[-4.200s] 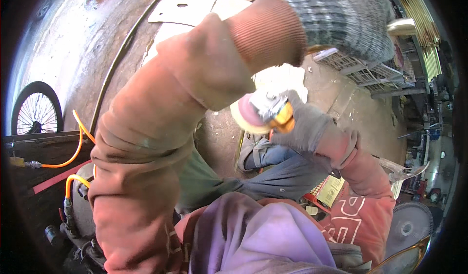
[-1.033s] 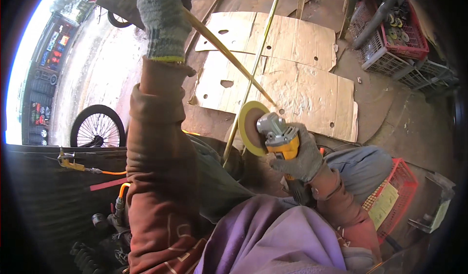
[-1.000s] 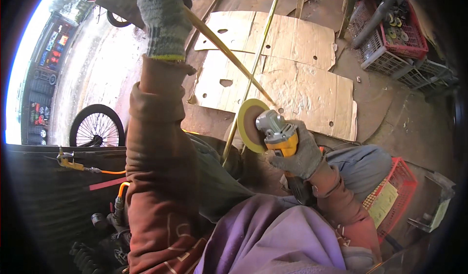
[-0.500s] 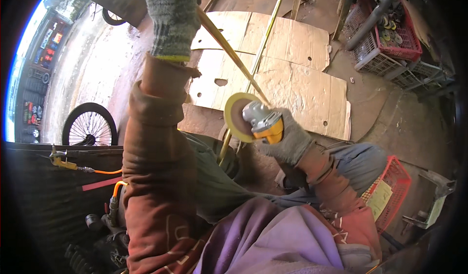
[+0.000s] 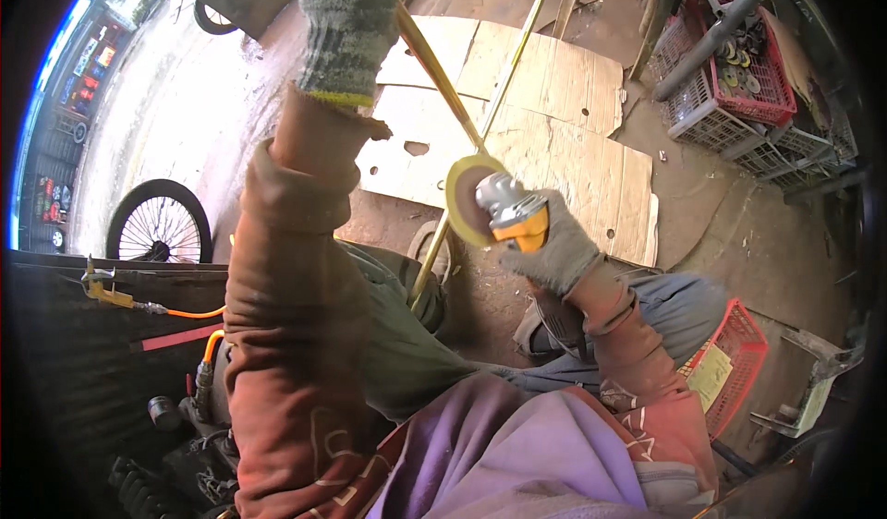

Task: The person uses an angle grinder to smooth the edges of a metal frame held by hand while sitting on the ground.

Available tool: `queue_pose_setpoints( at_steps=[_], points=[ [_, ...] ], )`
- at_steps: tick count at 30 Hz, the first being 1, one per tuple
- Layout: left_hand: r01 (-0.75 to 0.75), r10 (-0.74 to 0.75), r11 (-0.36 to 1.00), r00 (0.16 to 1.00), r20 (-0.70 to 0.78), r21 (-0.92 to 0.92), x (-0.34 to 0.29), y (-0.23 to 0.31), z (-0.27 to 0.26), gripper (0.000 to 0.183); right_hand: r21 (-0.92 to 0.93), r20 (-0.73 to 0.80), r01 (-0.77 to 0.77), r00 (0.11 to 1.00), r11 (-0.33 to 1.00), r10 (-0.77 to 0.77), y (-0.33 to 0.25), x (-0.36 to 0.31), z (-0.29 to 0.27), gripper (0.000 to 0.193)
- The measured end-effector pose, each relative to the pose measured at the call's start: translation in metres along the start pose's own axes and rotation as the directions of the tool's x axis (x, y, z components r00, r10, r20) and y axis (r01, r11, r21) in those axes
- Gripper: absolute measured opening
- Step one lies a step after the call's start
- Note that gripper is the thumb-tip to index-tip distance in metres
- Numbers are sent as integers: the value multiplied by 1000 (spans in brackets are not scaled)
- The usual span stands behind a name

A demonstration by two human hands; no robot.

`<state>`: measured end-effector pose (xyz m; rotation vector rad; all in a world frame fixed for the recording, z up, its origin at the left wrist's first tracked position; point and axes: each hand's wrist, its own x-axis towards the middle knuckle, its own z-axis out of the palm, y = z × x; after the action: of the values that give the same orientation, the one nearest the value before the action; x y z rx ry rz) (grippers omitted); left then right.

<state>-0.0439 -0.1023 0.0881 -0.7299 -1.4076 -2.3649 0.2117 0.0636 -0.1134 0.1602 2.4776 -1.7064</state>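
Observation:
My right hand (image 5: pixel 561 249), in a grey knit glove, is closed around a yellow and silver angle grinder (image 5: pixel 519 207). Its round disc (image 5: pixel 469 200), yellow at the rim and brown in the middle, faces left. The disc overlaps the tubes of a brass-coloured metal frame (image 5: pixel 442 76); whether it touches them I cannot tell. My left hand (image 5: pixel 349 22), also gloved, is raised at the top edge, where a slanting tube of the frame runs into it. Its fingers are mostly out of the picture, but the tube moves along with the hand.
Flattened cardboard (image 5: pixel 554 163) lies on the floor beyond the grinder. Crates (image 5: pixel 753 103) holding discs stand at the far right; a red basket (image 5: pixel 739 357) sits beside my right knee. At left are a spoked wheel (image 5: pixel 159 242) and an air blow gun (image 5: pixel 109 295) with an orange hose.
My left hand and the frame's upper tube have shifted slightly right. My right hand has moved the grinder a little away from me and to the right. The whole view has also shifted slightly.

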Motion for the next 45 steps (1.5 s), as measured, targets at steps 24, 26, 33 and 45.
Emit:
queue_pose_setpoints(
  at_steps=[24, 26, 33, 45],
  points=[
    [-307, -83, 811, 783, 617, 499, -51, 59, 83, 40, -762, 93, -145, 940, 631, 328, -106, -41, -81, 91],
    [-418, -44, 741, 750, 659, 526, -50, 52, 84, 44, -788, 27, -181, 945, 589, 326, -106, -31, -89, 89],
    [-516, -126, 277, 817, 563, 810, -60, 64, 125, 38, -823, 44, -185, 922, 537, 385, -125, -40, -91, 86],
    [-492, -106, 736, 595, 797, 465, -46, 68, 100, 55, -868, 24, -201, 896, 454, 443, -121, -35, -88, 90]
  ],
)
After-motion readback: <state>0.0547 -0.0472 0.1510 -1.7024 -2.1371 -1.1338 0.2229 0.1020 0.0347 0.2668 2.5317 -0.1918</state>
